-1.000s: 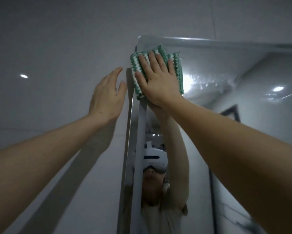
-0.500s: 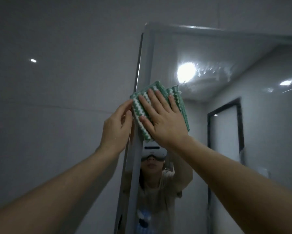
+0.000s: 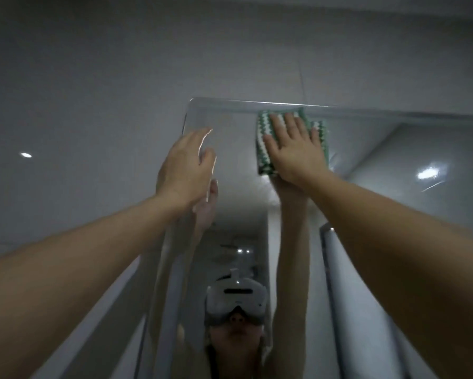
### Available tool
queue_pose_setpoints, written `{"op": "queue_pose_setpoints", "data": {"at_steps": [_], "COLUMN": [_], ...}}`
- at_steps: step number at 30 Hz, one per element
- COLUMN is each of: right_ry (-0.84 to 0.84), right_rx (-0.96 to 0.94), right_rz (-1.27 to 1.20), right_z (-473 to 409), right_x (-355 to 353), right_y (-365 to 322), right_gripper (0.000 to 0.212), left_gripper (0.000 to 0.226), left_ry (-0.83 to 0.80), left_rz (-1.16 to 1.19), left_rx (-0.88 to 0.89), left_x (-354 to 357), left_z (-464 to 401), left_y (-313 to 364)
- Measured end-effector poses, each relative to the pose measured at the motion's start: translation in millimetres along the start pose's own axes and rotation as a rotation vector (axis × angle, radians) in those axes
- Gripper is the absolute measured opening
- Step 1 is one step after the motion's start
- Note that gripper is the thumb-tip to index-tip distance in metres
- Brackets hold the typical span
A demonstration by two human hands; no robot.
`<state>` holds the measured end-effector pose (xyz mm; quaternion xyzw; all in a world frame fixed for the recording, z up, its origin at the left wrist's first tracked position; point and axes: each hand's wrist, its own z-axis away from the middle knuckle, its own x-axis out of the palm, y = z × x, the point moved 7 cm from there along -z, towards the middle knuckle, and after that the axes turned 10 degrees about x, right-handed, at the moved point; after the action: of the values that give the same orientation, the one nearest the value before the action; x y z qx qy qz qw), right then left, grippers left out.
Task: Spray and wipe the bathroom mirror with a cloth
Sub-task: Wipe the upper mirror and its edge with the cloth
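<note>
The right hand (image 3: 294,149) has swept the cloth (image 3: 265,149) from the left edge back up to the mirror (image 3: 229,149) top, flat-palmed on the glass. The left hand (image 3: 186,165), open and empty, now hovers over the upper-left corner. That strip looks wiped; wiping moves rightward.

The flat right hand (image 3: 294,150) is covering the middle of the green-and-white zigzag-knit cloth (image 3: 265,149), leaving only its edges showing. The rectangular wall mirror (image 3: 238,127) is running out of frame toward 3 and 6 o'clock. Both bare forearms are being cut off at 6 o'clock.
</note>
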<state>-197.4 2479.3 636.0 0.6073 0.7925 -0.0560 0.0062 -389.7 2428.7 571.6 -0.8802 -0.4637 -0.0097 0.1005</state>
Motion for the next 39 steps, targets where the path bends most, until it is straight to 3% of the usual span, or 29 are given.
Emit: {"op": "queue_pose_setpoints", "data": {"at_steps": [6,11,16,20,22,26,34,39], "right_ry": [0.025,0.071,0.079,0.062,0.036,0.001,0.021,-0.009], "right_rx": [0.158,0.325,0.120,-0.074,-0.131,-0.215,0.065,0.146], "right_rz": [0.017,-0.016,-0.012,-0.015,-0.015,-0.027,0.007,0.015], "right_z": [5.4,-9.6,-18.6,2.6,9.0,19.5,35.2,69.4], "right_x": [-15.0,-6.3,5.2,24.0,26.7,21.1,-9.7,-12.5], "right_y": [80.7,45.4,-47.0,-126.5,-136.5,-103.6,66.4,103.5], "right_gripper": [0.058,0.057,0.055,0.056,0.055,0.055,0.055,0.056], "left_gripper": [0.043,0.045,0.049,0.059,0.053,0.058,0.056,0.057], "left_ry": [-0.058,-0.101,-0.138,-0.129,-0.100,-0.078,-0.150,-0.185], "left_rz": [-0.047,-0.168,-0.298,-0.335,-0.328,-0.314,-0.142,-0.107], "left_rx": [0.047,0.135,0.210,0.160,0.123,0.134,0.188,0.195], "left_x": [30.3,12.6,-24.5,-44.5,-48.9,-41.0,30.9,58.7], "left_z": [-0.9,-18.6,-34.7,-28.3,-19.8,-3.0,18.7,25.0], "left_y": [19.7,9.3,-13.4,-40.9,-49.5,-45.0,40.2,71.1]}}
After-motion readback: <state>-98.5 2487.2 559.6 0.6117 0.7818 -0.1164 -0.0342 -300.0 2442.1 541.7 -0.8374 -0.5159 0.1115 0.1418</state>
